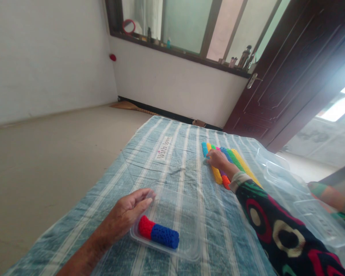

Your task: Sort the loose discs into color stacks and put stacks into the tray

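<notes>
My left hand, its forearm bare, pinches the rim of a clear plastic container between thumb and fingers. Inside lie a bumpy red rod and a bumpy blue rod, end to end. At the end of a dark patterned sleeve, my right hand bends its fingers around the near end of a light-blue rod. Beneath and beside that hand lie several rods in a row, among them a yellow rod, an orange rod and a green rod. The hand partly covers them.
A striped blue bedcover lies under everything. Several clear plastic boxes stand along the right. Another person's forearm shows behind them, blurred. Floor lies to the left; a dark red door stands at the back right.
</notes>
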{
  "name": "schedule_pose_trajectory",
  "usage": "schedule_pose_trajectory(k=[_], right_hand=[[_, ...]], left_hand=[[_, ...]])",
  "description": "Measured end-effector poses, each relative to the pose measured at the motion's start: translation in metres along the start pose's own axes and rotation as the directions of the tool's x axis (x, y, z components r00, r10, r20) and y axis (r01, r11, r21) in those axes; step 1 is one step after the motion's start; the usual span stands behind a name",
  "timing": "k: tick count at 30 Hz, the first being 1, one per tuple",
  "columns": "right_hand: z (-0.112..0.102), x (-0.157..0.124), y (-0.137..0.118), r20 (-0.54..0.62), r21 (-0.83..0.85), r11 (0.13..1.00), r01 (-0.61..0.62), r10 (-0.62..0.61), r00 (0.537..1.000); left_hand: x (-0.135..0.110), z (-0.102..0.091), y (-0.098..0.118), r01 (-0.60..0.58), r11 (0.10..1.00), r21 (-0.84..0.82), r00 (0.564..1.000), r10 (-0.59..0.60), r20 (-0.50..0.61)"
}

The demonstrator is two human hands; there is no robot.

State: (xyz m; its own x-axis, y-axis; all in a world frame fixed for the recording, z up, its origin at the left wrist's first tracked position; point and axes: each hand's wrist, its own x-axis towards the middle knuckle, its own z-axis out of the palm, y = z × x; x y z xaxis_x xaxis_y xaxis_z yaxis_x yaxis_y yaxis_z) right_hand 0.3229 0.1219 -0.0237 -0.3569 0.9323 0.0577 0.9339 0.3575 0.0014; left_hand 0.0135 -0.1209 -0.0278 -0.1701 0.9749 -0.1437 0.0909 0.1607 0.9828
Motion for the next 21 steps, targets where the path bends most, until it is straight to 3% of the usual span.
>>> schedule_pose_trajectory(k=[7,21], right_hand=[[0.0004,-0.0007,0.0001,-0.008,-0.003,1.000,-0.001,0.001,1.000],[-0.0008,0.0004,0.0023,0.001,0.019,1.000,-0.003,0.003,1.000]], left_hand=[[0.0038,-0.0046,-0.0014,0.029,1.000,0.003,0.996,-0.029,0.085],[0.0027,-0.0035,0.0051,0.054,0.998,0.013,0.996,-0.055,0.070]])
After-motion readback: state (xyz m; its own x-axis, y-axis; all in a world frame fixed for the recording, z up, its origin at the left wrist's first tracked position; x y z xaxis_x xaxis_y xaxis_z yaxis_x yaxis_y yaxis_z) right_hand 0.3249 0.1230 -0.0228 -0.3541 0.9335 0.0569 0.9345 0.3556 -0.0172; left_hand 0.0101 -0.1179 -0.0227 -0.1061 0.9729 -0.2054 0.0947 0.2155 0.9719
